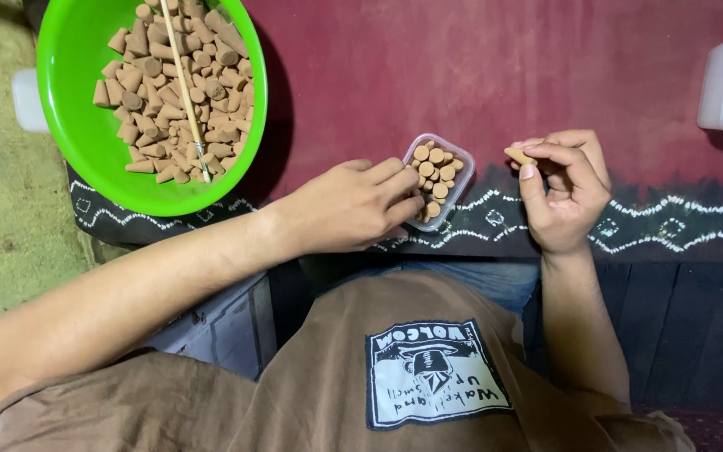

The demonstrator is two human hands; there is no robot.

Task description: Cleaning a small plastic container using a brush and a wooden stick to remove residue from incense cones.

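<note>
We steady small clear box (438, 180) with left hand (353, 205); right hand (564, 188) fingers (531, 180) pinch one brown cone (519, 156) right of box, ready.

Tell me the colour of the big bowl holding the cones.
Bright green bowl, clearest in the head view.

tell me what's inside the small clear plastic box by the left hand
The small clear box holds brown incense cones packed upright, round bases up. The left hand covers its near-left edge, so the cones there and any lower layers are hidden.

green bowl (73, 100), tan cones (173, 84), maroon cloth (462, 67)
</note>
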